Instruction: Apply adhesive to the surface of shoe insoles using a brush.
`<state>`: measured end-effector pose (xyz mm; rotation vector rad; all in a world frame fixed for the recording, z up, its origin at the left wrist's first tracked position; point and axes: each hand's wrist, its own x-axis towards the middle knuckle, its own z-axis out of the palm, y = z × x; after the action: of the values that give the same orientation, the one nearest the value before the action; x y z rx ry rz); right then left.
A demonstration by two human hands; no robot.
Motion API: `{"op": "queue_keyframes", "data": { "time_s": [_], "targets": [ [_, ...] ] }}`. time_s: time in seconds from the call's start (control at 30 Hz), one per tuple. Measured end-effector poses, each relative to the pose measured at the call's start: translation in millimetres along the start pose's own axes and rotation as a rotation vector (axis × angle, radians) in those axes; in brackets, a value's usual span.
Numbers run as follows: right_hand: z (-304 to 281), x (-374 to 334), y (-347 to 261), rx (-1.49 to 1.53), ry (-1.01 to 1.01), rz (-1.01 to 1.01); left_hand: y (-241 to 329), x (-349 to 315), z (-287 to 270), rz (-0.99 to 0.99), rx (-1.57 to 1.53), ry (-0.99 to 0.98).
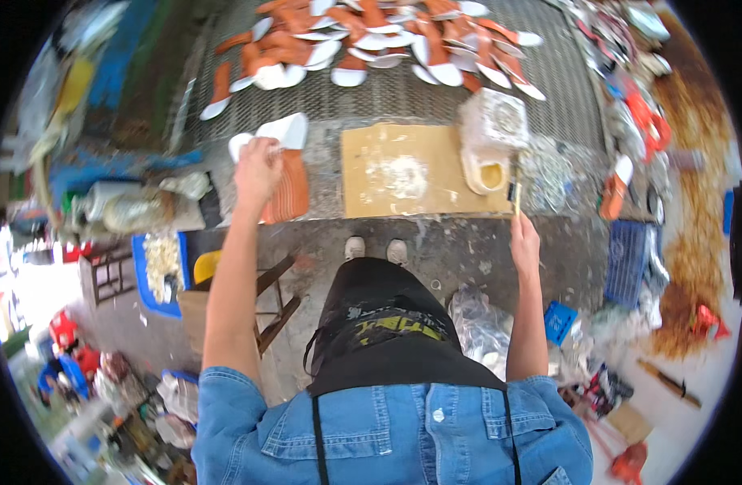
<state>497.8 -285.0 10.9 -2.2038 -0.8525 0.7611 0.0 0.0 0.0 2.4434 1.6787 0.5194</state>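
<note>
On the left of the bench, orange insoles (287,194) with white ends lie stacked. My left hand (260,168) is over their left side, its fingers pinched at a white insole end (240,147). At the bench's front edge, my right hand (526,242) grips the light handle of a small brush (513,194) with dark bristles pointing away from me. Just left of the brush is a white, crusted glue container (495,121) with a yellowish opening at its near side. Between my hands lies a cardboard sheet (363,182) smeared with white.
A heap of orange and white insoles (371,36) covers the far part of the mesh surface (322,101). One insole (615,187) lies apart at the right. Below stand a blue crate (625,263), a wooden stool (278,303) and a blue tray of pale scraps (162,271).
</note>
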Motion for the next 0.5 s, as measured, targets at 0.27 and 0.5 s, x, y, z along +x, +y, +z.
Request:
{"op": "queue_keyframes", "data": {
  "time_s": [0.27, 0.5],
  "targets": [
    [-25.5, -1.7, -43.3, -0.366, 0.112, -0.179, 26.7, 81.8, 70.8, -0.013, 0.260, -0.250],
    [-4.6, 20.5, -40.1, -0.586, 0.183, -0.289, 32.2, 84.3, 59.6, 0.072, 0.152, -0.116]
  ]
}}
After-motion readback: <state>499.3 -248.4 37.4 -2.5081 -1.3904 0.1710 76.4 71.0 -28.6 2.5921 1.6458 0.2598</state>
